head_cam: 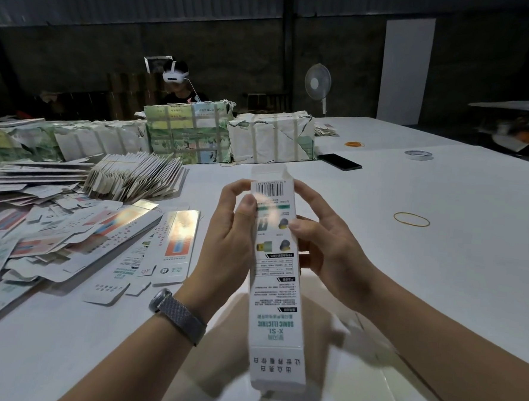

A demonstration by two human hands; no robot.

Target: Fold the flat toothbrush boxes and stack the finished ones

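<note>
A long white toothbrush box [277, 297], opened into a tube, is held upright-tilted above the white table [440, 242], barcode end away from me. My left hand [227, 238] grips its left side with the thumb on the printed face. On the right side my right hand [325, 241] holds it, thumb on the face, fingers curled behind. The far end flap stands open. Flat unfolded boxes [78, 235] lie spread at the left, and a leaning row of flat boxes [134, 177] stands behind them.
Wrapped bundles [187, 130] line the far side, with a person in a white headset [175, 77] behind. A black phone [340, 162], a tape roll [418, 154] and rubber bands [411, 219] lie on the right. A standing fan [317, 82] is beyond.
</note>
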